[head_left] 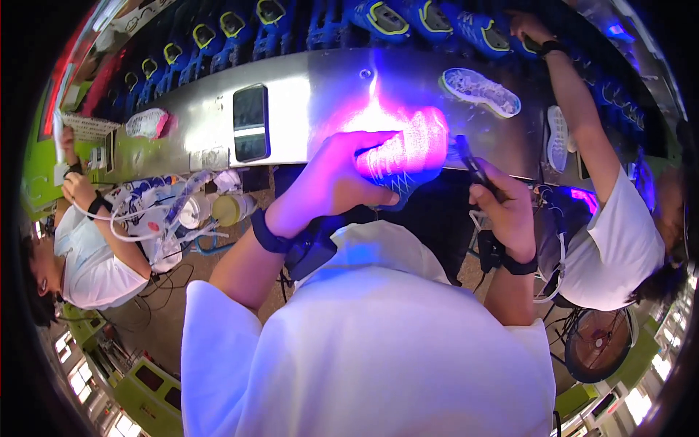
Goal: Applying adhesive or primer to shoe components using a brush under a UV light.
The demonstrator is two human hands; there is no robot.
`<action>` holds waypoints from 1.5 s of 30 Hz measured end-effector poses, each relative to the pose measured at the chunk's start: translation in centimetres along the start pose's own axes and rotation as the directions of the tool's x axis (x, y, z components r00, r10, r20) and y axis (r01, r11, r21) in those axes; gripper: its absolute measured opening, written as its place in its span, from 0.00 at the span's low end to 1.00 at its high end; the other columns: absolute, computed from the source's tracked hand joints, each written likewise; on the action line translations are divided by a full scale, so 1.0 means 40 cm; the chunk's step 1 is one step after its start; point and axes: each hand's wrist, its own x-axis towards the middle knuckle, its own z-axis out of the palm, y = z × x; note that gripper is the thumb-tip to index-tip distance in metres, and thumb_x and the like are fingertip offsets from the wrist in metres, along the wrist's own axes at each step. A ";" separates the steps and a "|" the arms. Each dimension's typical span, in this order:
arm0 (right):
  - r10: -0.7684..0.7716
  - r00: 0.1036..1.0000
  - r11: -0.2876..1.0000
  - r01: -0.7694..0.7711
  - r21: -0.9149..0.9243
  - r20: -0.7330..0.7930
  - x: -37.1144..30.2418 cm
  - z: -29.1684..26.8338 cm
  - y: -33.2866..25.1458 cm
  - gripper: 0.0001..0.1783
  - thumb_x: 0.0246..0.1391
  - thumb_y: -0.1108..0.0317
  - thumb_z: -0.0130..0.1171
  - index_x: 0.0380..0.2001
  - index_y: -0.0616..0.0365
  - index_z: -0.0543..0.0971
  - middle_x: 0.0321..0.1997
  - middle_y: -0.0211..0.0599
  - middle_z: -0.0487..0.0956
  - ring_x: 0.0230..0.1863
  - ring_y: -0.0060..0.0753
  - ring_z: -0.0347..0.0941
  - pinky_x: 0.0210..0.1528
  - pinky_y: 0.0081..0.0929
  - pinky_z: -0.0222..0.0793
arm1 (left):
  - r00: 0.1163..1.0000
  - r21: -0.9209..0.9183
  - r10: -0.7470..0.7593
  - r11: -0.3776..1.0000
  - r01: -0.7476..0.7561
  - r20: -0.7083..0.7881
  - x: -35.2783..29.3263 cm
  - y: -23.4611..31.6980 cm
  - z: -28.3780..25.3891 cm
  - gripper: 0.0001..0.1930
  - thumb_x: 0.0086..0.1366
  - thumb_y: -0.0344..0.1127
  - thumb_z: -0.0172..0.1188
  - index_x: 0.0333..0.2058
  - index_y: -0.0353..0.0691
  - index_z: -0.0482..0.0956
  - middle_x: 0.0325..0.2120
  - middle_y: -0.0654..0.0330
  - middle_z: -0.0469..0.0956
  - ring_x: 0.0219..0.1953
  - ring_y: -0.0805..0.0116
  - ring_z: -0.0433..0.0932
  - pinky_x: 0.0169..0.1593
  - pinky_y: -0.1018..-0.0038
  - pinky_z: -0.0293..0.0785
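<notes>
My left hand [341,173] grips a shoe [408,149] over the near edge of the metal bench, thumb and fingers closed round it. Pink-violet light floods the top of the shoe, while its lower part looks blue with crossing lines. In my right hand [506,204] is a brush [467,156] with a dark handle, its bristle end close to the right side of the shoe. Whether the bristles touch it, I cannot tell. Beyond the shoe, a loose white sole [482,92] lies on the bench.
Several blue shoes [386,18] stand in a row along the back. A dark phone [251,122] rests on the metal bench [196,87], left of the glare. Another sole [557,138] lies at the right. Co-workers sit at both sides; one's hand [531,29] reaches toward the shoes.
</notes>
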 end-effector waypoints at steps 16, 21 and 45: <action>-0.064 0.990 0.969 0.092 -0.228 0.127 0.056 0.052 -0.151 0.25 0.62 0.75 0.62 0.62 0.63 0.75 0.34 0.28 0.77 0.33 0.18 0.72 0.38 0.19 0.69 | 0.997 -0.425 0.038 0.905 -0.004 0.072 -0.043 -0.038 -0.029 0.32 0.49 0.35 0.80 0.53 0.30 0.79 0.44 0.59 0.83 0.46 0.73 0.80 0.53 0.72 0.77; -0.082 0.991 0.960 0.106 -0.257 0.104 0.075 0.076 -0.156 0.26 0.63 0.74 0.62 0.63 0.62 0.74 0.36 0.28 0.78 0.33 0.18 0.72 0.39 0.19 0.70 | 0.997 -0.412 0.005 0.911 0.028 0.078 -0.078 -0.033 -0.047 0.32 0.48 0.36 0.80 0.51 0.29 0.80 0.43 0.58 0.84 0.45 0.73 0.81 0.53 0.73 0.77; -0.237 0.967 0.929 0.253 -0.269 0.092 -0.062 0.021 -0.019 0.23 0.58 0.73 0.65 0.58 0.61 0.78 0.53 0.44 0.83 0.54 0.35 0.79 0.60 0.31 0.70 | 0.965 -0.661 -0.222 0.704 0.260 0.143 -0.041 0.008 0.043 0.24 0.64 0.36 0.71 0.53 0.27 0.76 0.44 0.58 0.82 0.46 0.72 0.80 0.52 0.74 0.76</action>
